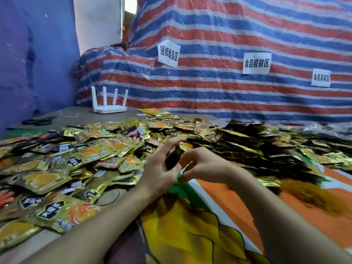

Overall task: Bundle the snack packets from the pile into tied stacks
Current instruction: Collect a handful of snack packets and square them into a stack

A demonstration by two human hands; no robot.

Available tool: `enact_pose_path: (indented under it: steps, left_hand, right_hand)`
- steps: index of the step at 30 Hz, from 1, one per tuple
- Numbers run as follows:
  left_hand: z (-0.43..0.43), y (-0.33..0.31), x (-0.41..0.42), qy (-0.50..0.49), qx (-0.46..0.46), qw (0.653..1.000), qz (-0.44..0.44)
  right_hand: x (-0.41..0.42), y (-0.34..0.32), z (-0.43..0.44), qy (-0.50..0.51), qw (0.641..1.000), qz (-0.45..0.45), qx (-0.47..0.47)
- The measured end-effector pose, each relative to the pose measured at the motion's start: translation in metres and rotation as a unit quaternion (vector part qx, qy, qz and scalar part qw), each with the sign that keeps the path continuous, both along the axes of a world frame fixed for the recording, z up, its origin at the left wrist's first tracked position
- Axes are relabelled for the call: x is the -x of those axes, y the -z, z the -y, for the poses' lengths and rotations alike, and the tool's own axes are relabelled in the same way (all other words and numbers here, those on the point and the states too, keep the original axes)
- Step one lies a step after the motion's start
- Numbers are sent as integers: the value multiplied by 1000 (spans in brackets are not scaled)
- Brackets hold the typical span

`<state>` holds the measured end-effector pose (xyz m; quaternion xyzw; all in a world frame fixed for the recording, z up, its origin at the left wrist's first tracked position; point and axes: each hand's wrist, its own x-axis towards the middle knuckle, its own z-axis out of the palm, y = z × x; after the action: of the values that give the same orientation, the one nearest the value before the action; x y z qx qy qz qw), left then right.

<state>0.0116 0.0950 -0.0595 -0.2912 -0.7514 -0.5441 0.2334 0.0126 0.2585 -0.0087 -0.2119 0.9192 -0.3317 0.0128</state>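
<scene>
A small dark stack of packets [172, 158] is held on edge at the near side of the pile of gold snack packets [95, 149] spread over the bench [80, 112]. It is clasped by the left grip [162, 170], fingers curled round it, and pinched from the other side by the right grip [202, 164]. A white router [111, 109] is seen behind.

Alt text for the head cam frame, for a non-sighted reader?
Left hand and right hand hold a small dark stack of packets between them over a printed cloth. A pile of gold snack packets spreads around and behind; a white router and scissors sit far left; a striped tarp with paper signs hangs behind.
</scene>
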Motion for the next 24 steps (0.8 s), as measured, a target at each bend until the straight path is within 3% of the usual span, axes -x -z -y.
enact_pose_path:
  steps: [3, 6, 9, 13, 17, 24]
  left_hand:
    - [-3, 2, -5, 8, 53, 998, -14]
    - [-2, 2, -5, 18, 60, 998, 6]
    - [-1, 4, 1, 24, 61, 998, 3]
    - [1, 5, 3, 23, 65, 998, 1]
    - [1, 4, 3, 17, 69, 997, -7]
    - [4, 1, 1, 14, 63, 998, -11]
  right_hand:
    - [-14, -14, -34, 106, 990, -53, -78]
    - [-31, -27, -84, 193, 970, -38, -142]
    - [-48, -37, -140, 292, 933, 3, -210]
    - [-62, -35, -197, 399, 877, -5, -267]
    - [-68, -11, -218, 426, 846, 12, -320]
    - [-66, -12, -227, 437, 858, 4, -269]
